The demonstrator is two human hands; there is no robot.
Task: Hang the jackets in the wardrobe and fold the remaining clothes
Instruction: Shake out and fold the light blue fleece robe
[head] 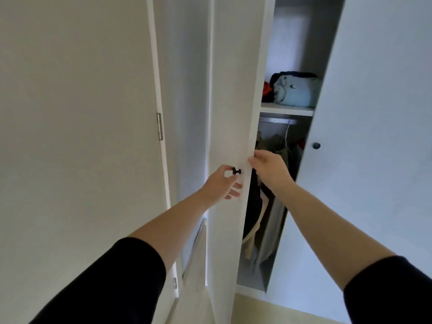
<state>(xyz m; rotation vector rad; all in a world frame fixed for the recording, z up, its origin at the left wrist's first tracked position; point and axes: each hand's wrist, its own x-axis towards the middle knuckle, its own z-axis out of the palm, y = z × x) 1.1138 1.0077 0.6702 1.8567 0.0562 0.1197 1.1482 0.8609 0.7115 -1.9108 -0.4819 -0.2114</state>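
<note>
Wardrobe point(301, 38): smooth white flat panels. Its upper shelf point(286, 111) carries a soft pale blue bundle point(297, 91) at the front edge; below, dark and khaki garments point(264, 206) hang in limp folds. Right hand point(268, 167) curls its fingers round the left door point(231, 90) edge. Left hand point(224, 183), fingers loosely spread, reaches the round black knob point(236, 171); whether it pinches the knob cannot be told.

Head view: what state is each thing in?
left door, partly open
right door, open
left hand, at the knob, grip unclear
right hand, grips the left door's edge
hanging clothes, on the rail inside
blue bundle, lying on the shelf
</note>
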